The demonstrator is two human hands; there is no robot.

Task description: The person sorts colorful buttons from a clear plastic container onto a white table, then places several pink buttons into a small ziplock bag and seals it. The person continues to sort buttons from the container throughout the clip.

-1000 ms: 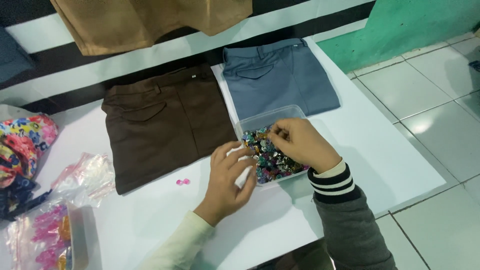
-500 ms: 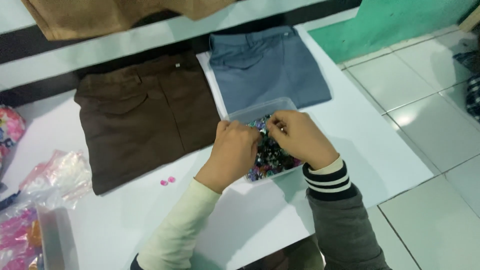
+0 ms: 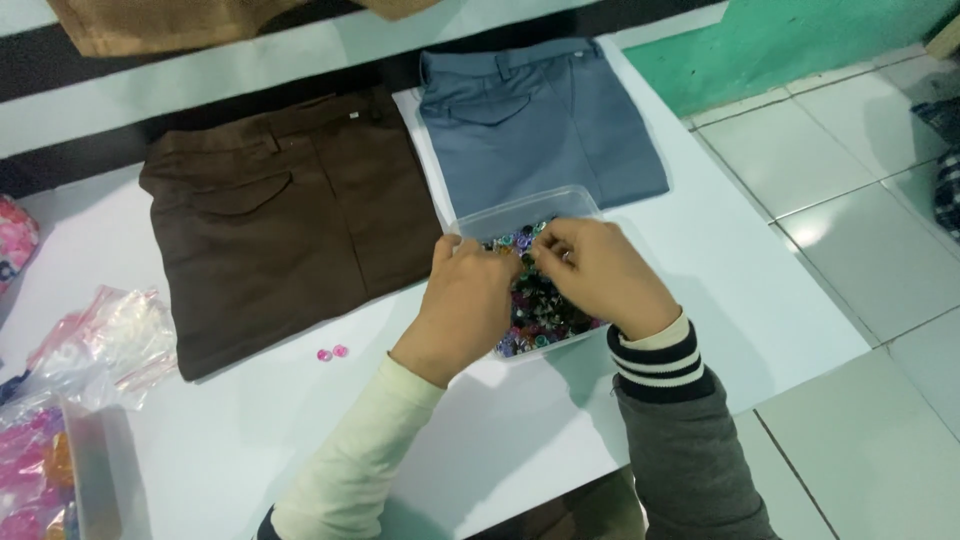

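1. My left hand (image 3: 468, 305) and right hand (image 3: 598, 272) meet, fingertips together, over the clear rectangular plastic tub (image 3: 560, 200) of small multicoloured beads (image 3: 545, 305); whether they pinch a bead I cannot tell.
2. The tub sits on the white table (image 3: 740, 300), just below the folded blue-grey trousers (image 3: 540, 120).
3. Folded brown trousers (image 3: 280, 230) lie left; two pink beads (image 3: 332, 352) rest nearby.

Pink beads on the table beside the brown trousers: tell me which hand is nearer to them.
Left. The left hand is over the near-left part of the clear tub, just right of the pink beads. The right hand is farther right, over the tub's middle.
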